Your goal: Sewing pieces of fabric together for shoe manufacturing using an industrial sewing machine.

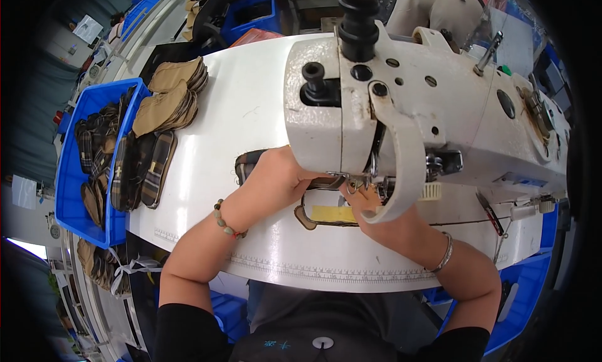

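Observation:
Under the head of a white sewing machine [389, 98], my left hand [279, 177] is closed on a dark plaid fabric piece [246, 164]. The piece's rounded end sticks out to the left of my knuckles. Close to the needle area, my right hand [379, 208] holds the same piece at its right end. The machine's pale curved arm [411, 167] covers part of that hand, and its fingertips are only partly seen. Just below the hands, a tan sole-shaped piece [305, 218] with a dark edge lies beside a yellow strip [332, 214] on the white table [219, 117].
A blue bin [103, 230] of plaid pieces stands at the left edge. Next to it are stacked tan pieces [166, 108] and plaid pieces [157, 167]. Red-handled thread snips [490, 214] lie at the right. Another person [426, 10] is beyond the machine.

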{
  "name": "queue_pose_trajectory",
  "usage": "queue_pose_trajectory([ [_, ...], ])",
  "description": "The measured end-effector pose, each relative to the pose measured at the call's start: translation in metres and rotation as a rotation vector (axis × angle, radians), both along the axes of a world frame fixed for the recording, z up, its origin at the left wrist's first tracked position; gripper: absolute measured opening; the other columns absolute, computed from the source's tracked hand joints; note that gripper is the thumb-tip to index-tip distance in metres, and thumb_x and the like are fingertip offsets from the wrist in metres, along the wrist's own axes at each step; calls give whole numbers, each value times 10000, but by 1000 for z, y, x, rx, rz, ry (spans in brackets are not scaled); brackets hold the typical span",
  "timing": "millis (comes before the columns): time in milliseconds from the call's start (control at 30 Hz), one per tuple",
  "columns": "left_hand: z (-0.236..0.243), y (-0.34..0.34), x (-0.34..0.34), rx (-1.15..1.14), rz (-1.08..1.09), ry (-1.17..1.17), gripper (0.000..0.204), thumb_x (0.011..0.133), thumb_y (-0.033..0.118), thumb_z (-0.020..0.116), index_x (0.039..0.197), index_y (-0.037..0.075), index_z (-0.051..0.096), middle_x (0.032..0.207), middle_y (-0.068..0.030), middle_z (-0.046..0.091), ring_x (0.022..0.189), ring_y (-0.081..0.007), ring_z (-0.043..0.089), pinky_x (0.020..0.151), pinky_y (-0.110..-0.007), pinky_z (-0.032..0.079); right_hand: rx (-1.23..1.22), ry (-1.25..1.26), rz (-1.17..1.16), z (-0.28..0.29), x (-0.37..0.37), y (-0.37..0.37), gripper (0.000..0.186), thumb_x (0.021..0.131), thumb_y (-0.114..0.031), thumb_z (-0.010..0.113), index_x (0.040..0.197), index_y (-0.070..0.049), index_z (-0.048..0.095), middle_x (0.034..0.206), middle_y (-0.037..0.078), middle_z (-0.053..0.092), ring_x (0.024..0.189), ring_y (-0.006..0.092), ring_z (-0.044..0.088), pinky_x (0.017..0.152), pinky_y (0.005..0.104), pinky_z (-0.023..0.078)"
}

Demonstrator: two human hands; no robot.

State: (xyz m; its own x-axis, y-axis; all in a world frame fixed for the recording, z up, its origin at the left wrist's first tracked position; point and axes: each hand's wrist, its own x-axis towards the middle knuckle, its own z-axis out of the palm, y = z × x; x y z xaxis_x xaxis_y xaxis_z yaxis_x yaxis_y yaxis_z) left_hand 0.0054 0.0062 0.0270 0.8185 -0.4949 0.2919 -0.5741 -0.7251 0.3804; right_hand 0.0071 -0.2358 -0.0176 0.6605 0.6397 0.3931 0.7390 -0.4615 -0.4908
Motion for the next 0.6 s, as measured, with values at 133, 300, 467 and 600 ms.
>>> queue_pose_trajectory([
  [133,-2,-1,1,95,-73,-87,361,705,41,721,1023,197,786,939,-35,723,820,-244,697,666,-322,560,81,-8,-16,-13,0,1,108,708,-43,709,808,-6,692,685,168,652,617,369,630,569,449,510],
  [300,8,-8,-4,166,-116,-153,306,729,97,720,1006,207,789,926,3,721,801,-199,691,614,-293,543,148,20,-42,-16,-4,5,88,762,-87,718,817,-22,696,640,140,640,576,341,631,542,428,506],
  [467,2,-9,-3,153,-67,-198,250,742,131,721,973,198,788,895,9,709,782,-196,682,589,-295,530,-54,-207,11,-7,-4,5,91,849,-146,689,851,-59,718,596,88,612,511,278,615,480,403,486],
  [600,0,-11,-8,124,-21,-78,244,749,139,710,979,188,777,878,7,691,766,-199,673,579,-301,524,-106,-250,23,1,-5,4,99,849,-149,689,852,-54,717,602,84,616,502,274,609,468,405,482],
])
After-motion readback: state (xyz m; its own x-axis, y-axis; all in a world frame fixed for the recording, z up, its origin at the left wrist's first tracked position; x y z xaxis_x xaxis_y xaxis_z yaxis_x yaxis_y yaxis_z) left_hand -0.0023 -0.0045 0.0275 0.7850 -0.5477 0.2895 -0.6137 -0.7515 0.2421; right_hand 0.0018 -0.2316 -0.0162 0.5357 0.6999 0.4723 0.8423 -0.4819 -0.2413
